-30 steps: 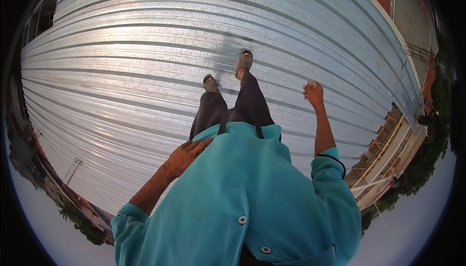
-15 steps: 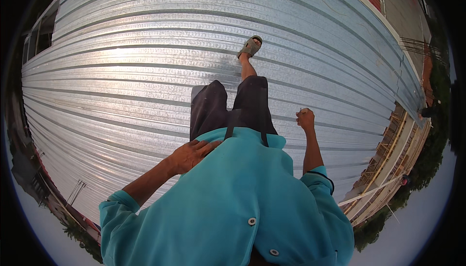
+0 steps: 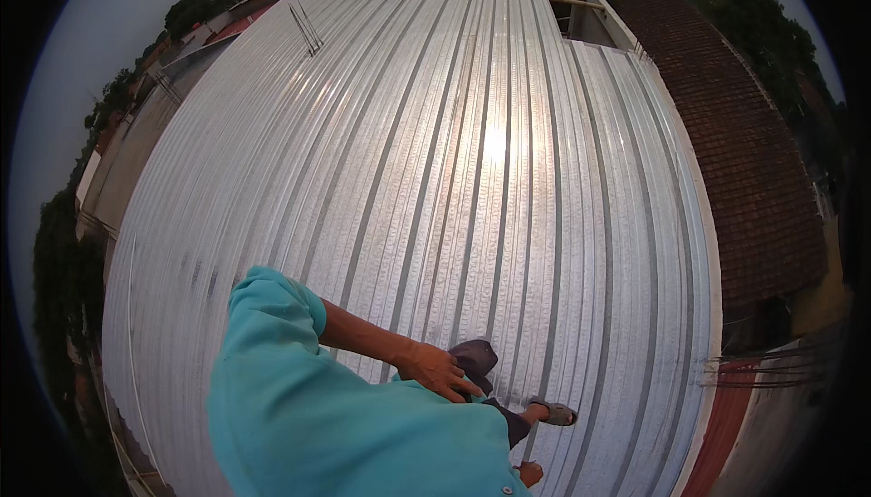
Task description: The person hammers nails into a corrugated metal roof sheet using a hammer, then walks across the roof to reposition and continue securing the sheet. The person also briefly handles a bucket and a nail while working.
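My left hand [image 3: 437,369] lies against the hem of my turquoise shirt [image 3: 354,433] and the top of my dark shorts [image 3: 475,356]. Its fingers are stretched out and appear to hold nothing. Lower down, my right hand [image 3: 530,473] shows only in part beside the shirt, with its fingers curled in; whatever they may hold is hidden. A sandal [image 3: 553,414] on one foot rests on the ribbed metal roof [image 3: 390,180]. The other foot is out of sight.
At the far right, a concrete-framed opening [image 3: 590,21] breaks the roof. Steel rods [image 3: 307,30] stick up at the far left, and more rods [image 3: 762,370] jut out at the right edge. Beyond that edge lie a brown tiled roof [image 3: 726,152] and a red sheet [image 3: 721,429].
My view has swung round to the left, so the roof ribs now run away from me. My left hand stays at my waist; my right hand is now mostly hidden by the shirt.
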The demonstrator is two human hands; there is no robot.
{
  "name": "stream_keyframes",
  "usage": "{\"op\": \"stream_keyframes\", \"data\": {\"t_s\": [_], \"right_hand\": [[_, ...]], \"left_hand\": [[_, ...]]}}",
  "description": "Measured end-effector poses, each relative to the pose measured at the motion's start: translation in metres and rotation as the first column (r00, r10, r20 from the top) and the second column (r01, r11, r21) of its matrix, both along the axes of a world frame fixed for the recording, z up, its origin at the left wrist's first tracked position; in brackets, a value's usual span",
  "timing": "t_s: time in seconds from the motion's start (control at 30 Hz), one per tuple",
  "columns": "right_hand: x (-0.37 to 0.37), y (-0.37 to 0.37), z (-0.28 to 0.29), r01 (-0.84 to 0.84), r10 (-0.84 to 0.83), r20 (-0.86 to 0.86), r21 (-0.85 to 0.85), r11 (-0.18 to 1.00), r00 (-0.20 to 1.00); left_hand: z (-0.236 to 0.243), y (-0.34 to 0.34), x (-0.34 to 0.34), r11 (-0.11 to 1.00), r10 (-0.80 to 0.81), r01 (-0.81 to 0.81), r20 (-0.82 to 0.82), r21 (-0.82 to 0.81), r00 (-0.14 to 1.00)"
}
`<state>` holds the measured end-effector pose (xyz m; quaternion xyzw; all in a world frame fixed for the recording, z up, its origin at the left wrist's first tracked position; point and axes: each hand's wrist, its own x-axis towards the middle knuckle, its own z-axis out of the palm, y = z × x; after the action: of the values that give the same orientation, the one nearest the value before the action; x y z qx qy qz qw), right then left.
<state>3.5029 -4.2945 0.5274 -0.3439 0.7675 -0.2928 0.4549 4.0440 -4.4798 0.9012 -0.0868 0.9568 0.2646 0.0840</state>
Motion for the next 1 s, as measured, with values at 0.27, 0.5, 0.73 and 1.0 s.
{"op": "stream_keyframes", "data": {"t_s": [0.27,0.5,0.73,1.0], "right_hand": [[0.058,-0.224,0.111,-0.077,0.080,-0.117,0.031,0.997,0.990],[0.107,-0.264,0.179,-0.385,0.386,0.002,-0.060,0.921,0.923],[0.005,-0.208,0.149,-0.160,0.193,-0.188,0.178,0.971,0.963],[-0.083,-0.020,0.165,0.653,-0.609,-0.293,0.079,0.753,0.737]], "left_hand": [[-0.004,0.062,0.059,0.875,0.476,-0.476,0.027,0.090,0.879],[0.025,0.038,-0.002,0.906,0.418,-0.420,0.046,0.049,0.907],[0.063,-0.011,-0.065,0.924,0.351,-0.371,0.183,0.091,0.918],[0.064,-0.075,-0.122,0.992,-0.101,0.083,0.210,0.091,0.973]]}}
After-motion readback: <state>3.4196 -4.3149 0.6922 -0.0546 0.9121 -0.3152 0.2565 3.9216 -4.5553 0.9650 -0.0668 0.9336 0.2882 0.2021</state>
